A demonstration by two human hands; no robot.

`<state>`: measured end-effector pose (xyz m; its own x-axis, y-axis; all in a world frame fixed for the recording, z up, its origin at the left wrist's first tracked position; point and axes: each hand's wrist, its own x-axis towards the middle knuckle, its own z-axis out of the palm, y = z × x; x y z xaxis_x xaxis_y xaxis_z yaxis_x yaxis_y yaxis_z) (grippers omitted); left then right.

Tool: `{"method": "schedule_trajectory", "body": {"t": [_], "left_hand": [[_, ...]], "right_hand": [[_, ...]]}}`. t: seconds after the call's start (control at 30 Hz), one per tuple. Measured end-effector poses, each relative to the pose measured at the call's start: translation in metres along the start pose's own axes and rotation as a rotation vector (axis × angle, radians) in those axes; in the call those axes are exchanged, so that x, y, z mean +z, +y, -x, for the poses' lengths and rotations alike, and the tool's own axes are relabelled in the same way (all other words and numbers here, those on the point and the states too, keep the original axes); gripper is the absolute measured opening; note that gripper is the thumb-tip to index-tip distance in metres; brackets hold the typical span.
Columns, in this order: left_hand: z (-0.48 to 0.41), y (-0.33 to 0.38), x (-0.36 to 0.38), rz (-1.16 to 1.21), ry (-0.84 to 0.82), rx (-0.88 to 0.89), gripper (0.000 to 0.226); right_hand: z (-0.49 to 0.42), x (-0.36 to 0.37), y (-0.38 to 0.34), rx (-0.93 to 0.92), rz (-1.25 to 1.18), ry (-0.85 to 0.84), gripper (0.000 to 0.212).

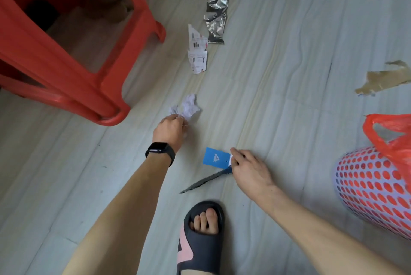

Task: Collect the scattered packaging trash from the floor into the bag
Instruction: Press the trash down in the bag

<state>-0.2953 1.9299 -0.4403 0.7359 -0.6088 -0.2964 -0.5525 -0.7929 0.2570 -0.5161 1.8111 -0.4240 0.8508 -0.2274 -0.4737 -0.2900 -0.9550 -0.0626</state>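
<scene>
Beyond the slippered foot [203,230], right hand [249,169] pinches the blue tag [213,156]; left hand [171,130] grips crumpled paper [189,106] on the floor [289,79].

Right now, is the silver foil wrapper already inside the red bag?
No, the silver foil wrapper lies on the floor, well apart from the red bag.

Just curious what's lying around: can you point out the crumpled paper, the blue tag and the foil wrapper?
crumpled paper [189,106]: head view, centre of wad.
blue tag [214,157]: head view, centre of card.
foil wrapper [215,15]: head view, creased middle.
</scene>
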Motion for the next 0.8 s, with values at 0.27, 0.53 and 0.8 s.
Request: {"method": "schedule_trajectory", "body": {"t": [0.27, 0.53, 0.8], "left_hand": [[0.037, -0.009, 0.002, -0.032, -0.052, 0.008, 0.035], [0.063, -0.004, 0.005, 0.041, -0.089, -0.096, 0.053], [0.067, -0.008, 0.002, 0.081, -0.099, -0.156, 0.026]], "right_hand": [[-0.003, -0.006, -0.006, 0.199, -0.182, -0.007, 0.037], [-0.017, -0.018, 0.004, 0.455, -0.416, -0.093, 0.051], [0.003, -0.009, 0.016, 0.486, -0.717, -0.129, 0.024]]}}
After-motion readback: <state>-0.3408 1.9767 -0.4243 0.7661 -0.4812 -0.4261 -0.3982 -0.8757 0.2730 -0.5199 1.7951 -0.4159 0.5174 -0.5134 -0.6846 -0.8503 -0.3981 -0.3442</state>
